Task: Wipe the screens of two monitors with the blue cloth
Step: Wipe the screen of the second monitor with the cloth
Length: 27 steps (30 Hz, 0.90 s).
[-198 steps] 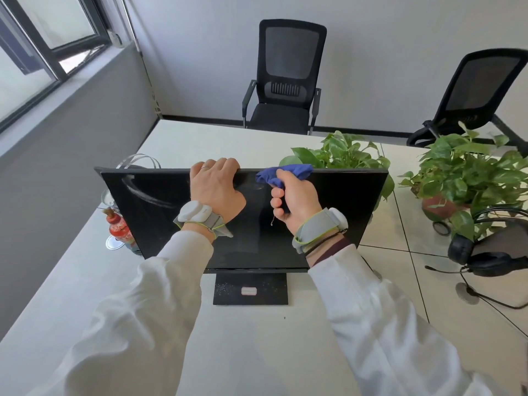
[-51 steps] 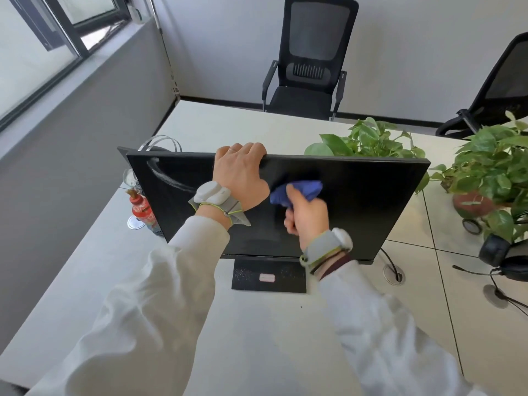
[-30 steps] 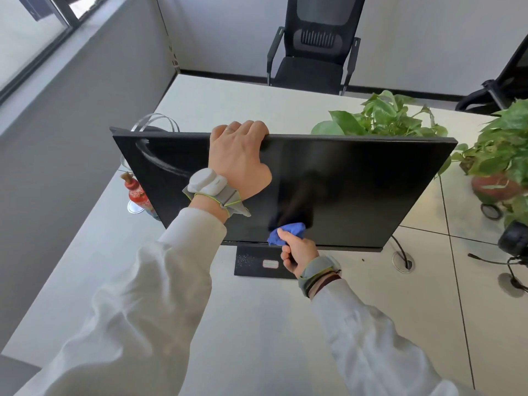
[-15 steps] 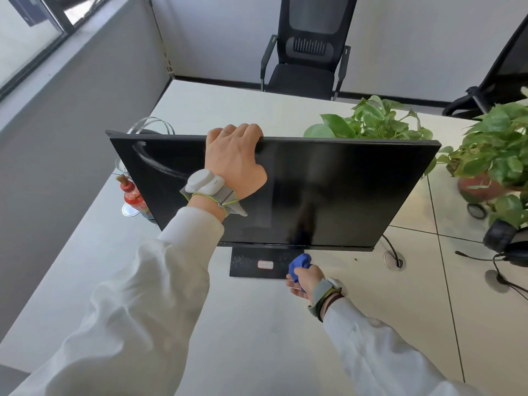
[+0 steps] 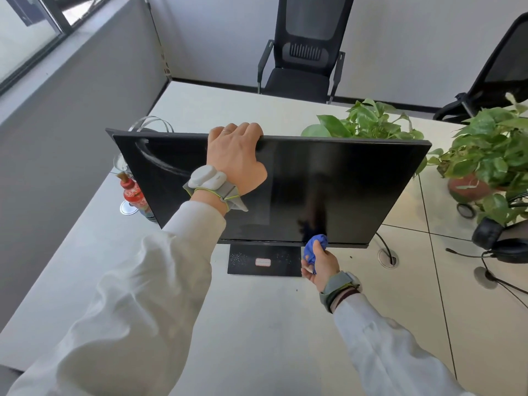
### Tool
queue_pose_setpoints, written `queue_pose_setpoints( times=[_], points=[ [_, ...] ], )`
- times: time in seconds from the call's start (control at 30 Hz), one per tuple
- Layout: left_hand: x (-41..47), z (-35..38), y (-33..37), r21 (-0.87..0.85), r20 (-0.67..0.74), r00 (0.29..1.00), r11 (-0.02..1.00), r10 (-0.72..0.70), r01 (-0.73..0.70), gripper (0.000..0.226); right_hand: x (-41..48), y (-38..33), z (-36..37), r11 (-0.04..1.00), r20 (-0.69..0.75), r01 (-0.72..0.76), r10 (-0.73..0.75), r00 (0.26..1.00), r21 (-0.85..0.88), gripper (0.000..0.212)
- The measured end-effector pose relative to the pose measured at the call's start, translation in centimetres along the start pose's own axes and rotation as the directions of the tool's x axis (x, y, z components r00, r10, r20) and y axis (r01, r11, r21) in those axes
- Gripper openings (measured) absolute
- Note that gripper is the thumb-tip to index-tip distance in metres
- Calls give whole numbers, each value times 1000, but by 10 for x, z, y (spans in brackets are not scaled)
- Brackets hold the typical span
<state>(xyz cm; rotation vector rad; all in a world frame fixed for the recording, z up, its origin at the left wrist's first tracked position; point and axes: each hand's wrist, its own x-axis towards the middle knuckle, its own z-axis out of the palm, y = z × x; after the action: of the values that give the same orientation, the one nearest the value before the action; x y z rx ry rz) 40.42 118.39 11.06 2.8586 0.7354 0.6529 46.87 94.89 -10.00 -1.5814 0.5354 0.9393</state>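
The big flat black monitor (image 5: 328,181) stands in the middle of the frame on the white table (image 5: 257,324). The left hand (image 5: 234,158) curls its fingers over the top edge. The right hand (image 5: 321,262) pinches the bunched-up blue cloth (image 5: 314,247) at the screen's bottom edge.

Pale desk (image 5: 257,324), black mesh chair (image 5: 303,52) beyond, second chair (image 5: 500,67) far right, grey partition (image 5: 71,124) beneath a window (image 5: 23,32).

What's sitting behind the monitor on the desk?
Behind the monitor, leaves of a leafy plant rise above its top edge, and a red-capped bottle pokes out at its left side. The plant's base and part of the bottle are hidden by the screen.
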Motion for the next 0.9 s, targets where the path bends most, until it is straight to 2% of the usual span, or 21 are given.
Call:
queue_pose_setpoints(
  times=[0.17, 0.3, 0.4, 0.67, 0.77, 0.9],
  points=[
    [0, 0, 1, 1, -6, 1000, 1000, -5, 5, 40, 10, 5, 7, 987, -231, 57, -92, 968, -153, 42],
    [0, 1, 2, -3, -4, 1000, 1000, -12, 12, 40, 11, 8, 29, 992, -187, -66, 45, 981, -107, 41],
    [1, 1, 2, -1, -12, 1000, 1000, -18, 18, 41, 13, 15, 45, 989, -185, -103, 81, 979, -110, 39],
    [0, 3, 2, 10, -20, 1000, 1000, -18, 18, 43, 11, 21, 81, 960, 17, -152, 160, 987, -235, 33],
    [0, 0, 3, 13, -22, 1000, 1000, -22, 22, 44, 20, 28, 100, 934, 105, -166, 208, 972, -318, 44],
    [-2, -4, 5, 14, 17, 1000, 1000, -25, 25, 44, 29, 42, 125, 888, 206, -167, 276, 939, -428, 35]
  ],
)
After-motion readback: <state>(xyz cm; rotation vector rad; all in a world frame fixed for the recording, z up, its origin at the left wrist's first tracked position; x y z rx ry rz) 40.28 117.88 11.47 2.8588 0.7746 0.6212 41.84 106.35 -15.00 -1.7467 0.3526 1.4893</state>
